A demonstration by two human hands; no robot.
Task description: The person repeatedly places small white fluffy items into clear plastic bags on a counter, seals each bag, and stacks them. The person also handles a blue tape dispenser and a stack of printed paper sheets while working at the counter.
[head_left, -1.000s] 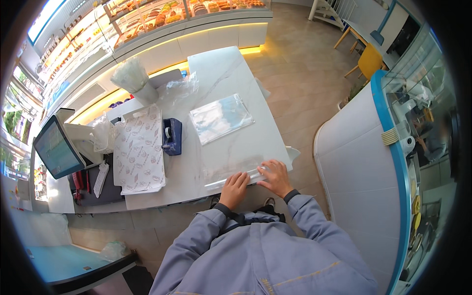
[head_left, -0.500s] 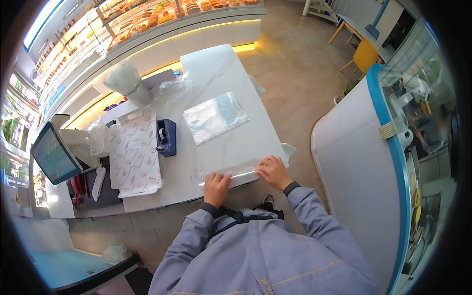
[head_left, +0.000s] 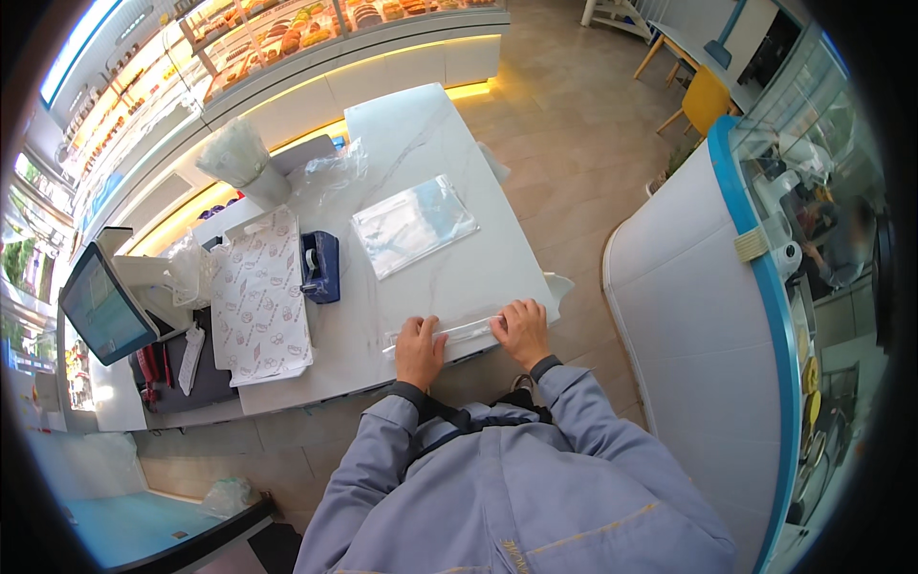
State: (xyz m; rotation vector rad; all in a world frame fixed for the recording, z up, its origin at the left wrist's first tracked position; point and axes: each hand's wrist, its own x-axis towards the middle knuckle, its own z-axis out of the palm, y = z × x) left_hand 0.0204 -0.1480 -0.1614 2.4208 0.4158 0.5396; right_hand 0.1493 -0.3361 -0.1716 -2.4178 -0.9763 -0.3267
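Observation:
Along the counter's near edge lies a clear plastic bag (head_left: 467, 332), its near side folded into a narrow whitish strip. My left hand (head_left: 418, 354) rests on the left part of the strip, fingers bent over it. At the right end my right hand (head_left: 522, 333) pinches the same strip, thumb toward the middle. Beyond my hands, a flat stack of clear plastic bags (head_left: 413, 226) lies on the white marbled counter (head_left: 421, 129). A blue tape dispenser (head_left: 321, 267) stands to the left, beside a pile of printed white paper sheets (head_left: 258, 297).
At the left stands a screen terminal (head_left: 107, 301) on a dark mat, with red-handled tools beside it. A bag-lined bin (head_left: 261, 177) and crumpled clear plastic (head_left: 337, 165) sit farther back. A bread display case (head_left: 373, 53) runs behind; a white curved counter (head_left: 684, 277) stands right.
Both hands have shifted slightly along the folded strip. It now lies higher between the fingers, and the bag's near side looks more narrowly folded.

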